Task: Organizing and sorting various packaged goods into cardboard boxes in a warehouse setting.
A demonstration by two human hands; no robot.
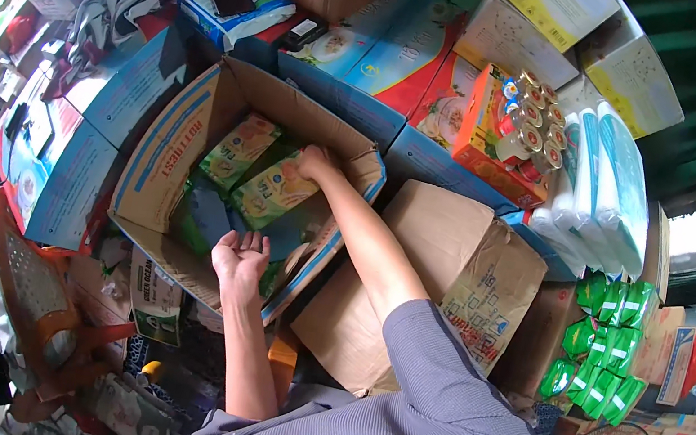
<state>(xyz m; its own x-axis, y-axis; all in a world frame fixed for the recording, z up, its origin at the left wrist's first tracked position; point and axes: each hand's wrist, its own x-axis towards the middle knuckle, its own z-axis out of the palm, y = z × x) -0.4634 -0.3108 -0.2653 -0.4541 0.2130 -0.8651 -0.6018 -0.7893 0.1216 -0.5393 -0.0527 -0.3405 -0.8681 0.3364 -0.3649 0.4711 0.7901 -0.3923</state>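
Observation:
An open cardboard box point(159, 156) stands before me, its flaps raised. Inside lie two green-and-yellow packages with an orange patch. One package point(275, 188) is at the middle, and the other package point(241, 146) lies to its left. My right hand point(317, 164) reaches over the box's right side, fingers closed at the far right corner of the middle package. Palm up, my left hand point(241, 257) is over the near side of the box with its fingers apart and slightly curled, holding nothing. Beneath the packages a dark blue-grey piece point(209, 212) shows.
A closed brown carton point(410, 287) sits right of the open box. Blue-and-red cartons point(375, 49) stand behind it, carrying an orange tray of small jars point(520, 136) and white plastic-wrapped packs point(603, 190). Green packets point(609, 350) hang at right. An orange-brown plastic chair point(36, 287) is at left.

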